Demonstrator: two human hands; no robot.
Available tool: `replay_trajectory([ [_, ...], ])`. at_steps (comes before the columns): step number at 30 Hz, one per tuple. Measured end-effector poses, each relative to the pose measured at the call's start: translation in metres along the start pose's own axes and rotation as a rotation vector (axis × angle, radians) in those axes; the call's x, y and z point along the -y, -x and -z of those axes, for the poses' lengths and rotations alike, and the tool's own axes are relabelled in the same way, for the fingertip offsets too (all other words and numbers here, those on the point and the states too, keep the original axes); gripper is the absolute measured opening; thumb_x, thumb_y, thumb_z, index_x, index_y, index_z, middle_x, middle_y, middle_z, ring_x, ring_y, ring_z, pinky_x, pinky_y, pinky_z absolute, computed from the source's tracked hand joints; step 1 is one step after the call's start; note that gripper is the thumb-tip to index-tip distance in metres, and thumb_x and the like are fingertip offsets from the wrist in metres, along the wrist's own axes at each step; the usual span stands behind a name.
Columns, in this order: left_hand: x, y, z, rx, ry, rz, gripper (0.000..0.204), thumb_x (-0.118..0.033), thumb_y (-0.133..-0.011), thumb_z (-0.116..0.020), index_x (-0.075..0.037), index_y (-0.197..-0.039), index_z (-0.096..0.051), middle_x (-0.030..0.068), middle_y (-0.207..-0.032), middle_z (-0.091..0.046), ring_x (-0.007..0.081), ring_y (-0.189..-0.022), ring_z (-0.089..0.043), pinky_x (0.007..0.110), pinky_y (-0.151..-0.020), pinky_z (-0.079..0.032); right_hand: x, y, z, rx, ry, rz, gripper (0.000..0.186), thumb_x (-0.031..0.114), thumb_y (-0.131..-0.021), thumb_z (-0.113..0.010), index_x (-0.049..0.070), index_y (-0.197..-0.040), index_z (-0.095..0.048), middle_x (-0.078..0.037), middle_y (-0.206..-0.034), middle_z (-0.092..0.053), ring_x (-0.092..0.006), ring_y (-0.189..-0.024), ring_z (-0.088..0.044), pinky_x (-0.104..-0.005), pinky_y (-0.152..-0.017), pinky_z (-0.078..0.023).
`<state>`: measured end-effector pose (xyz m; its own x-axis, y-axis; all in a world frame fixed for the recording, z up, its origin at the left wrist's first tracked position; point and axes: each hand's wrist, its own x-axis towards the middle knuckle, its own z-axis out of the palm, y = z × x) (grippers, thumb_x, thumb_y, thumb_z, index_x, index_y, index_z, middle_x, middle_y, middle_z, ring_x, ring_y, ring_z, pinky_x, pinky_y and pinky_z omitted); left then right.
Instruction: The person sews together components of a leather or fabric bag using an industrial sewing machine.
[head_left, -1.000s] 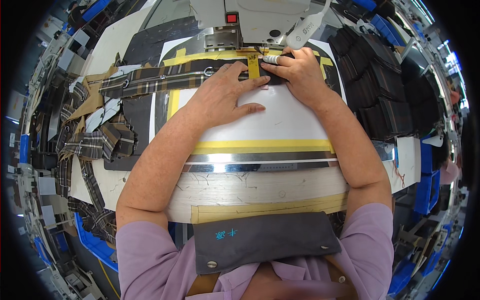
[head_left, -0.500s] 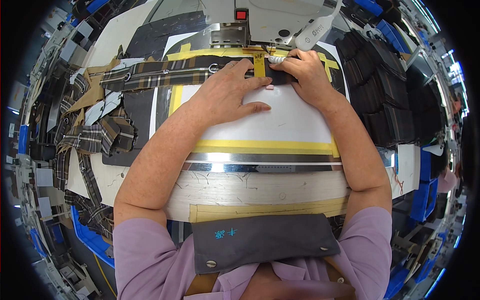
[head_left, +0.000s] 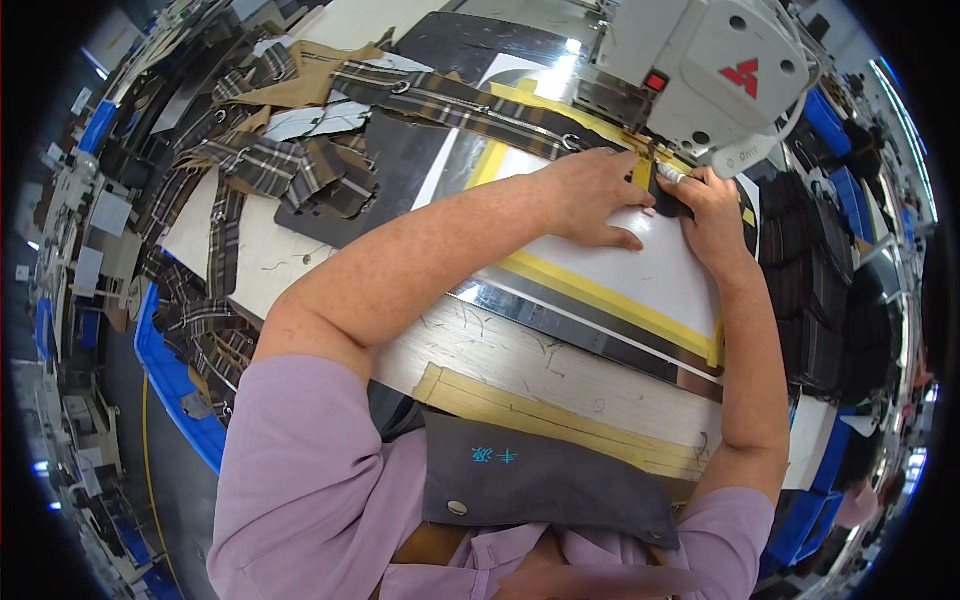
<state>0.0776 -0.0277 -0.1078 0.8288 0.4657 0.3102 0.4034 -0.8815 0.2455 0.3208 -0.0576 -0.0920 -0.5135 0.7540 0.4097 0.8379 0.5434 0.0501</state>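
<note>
under the sewing machine [head_left: 715,70], left hand [head_left: 590,195] and right hand [head_left: 712,215] press flat.

Blue bin [head_left: 175,385] left; dark fabric stacks [head_left: 815,290] right.

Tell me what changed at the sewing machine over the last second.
The view swung, so the sewing machine now sits upper right. Both hands kept their places: left hand flat on the white template, right hand pinching dark fabric by the needle. The plaid strap looks unmoved.
</note>
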Motion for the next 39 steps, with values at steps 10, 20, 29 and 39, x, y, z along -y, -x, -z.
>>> replay_trajectory([
  [10, -0.005, -0.001, 0.013, 0.119, -0.028, 0.064, 0.065, -0.061, -0.087, -0.063, -0.017, -0.134, -0.061, 0.0185, -0.115, -0.058, 0.0353, -0.105, -0.061, 0.043, -0.096, -0.048, 0.001, -0.004, 0.005, 0.086, -0.012, -0.034, 0.051, -0.007, -0.066, -0.069, 0.014, -0.111, -0.076, -0.003, -0.092, -0.071, -0.0242, -0.095, -0.062, -0.0417, -0.085, -0.043],
  [20, 0.024, -0.008, 0.012, 0.165, -0.169, 0.127, 0.087, -0.069, -0.09, -0.051, -0.002, -0.146, -0.044, 0.0184, -0.143, -0.051, 0.0276, -0.132, -0.051, 0.051, -0.119, -0.026, -0.028, -0.018, -0.02, -0.006, -0.104, -0.118, 0.054, -0.015, -0.063, -0.066, 0.01, -0.11, -0.076, -0.018, -0.109, -0.067, -0.0369, -0.107, -0.064, -0.0435, -0.094, -0.051],
  [29, 0.079, -0.018, 0.022, -0.044, 0.033, 0.47, 0.058, -0.054, -0.092, -0.061, -0.008, -0.127, -0.061, 0.0139, -0.133, -0.059, 0.03, -0.122, -0.057, 0.044, -0.106, -0.041, -0.079, -0.019, -0.05, 0.059, -0.041, -0.188, 0.046, -0.015, -0.07, -0.06, 0.005, -0.109, -0.074, -0.02, -0.115, -0.067, -0.0364, -0.111, -0.063, -0.0406, -0.1, -0.047],
  [39, 0.109, -0.02, 0.046, 0.06, -0.267, 0.564, 0.081, -0.069, -0.078, -0.069, -0.005, -0.128, -0.06, 0.0131, -0.128, -0.059, 0.0288, -0.125, -0.055, 0.045, -0.102, -0.043, -0.08, -0.018, -0.053, 0.078, 0.005, -0.248, 0.044, -0.01, -0.074, -0.064, 0.008, -0.113, -0.074, -0.02, -0.124, -0.064, -0.038, -0.118, -0.059, -0.0413, -0.103, -0.045],
])
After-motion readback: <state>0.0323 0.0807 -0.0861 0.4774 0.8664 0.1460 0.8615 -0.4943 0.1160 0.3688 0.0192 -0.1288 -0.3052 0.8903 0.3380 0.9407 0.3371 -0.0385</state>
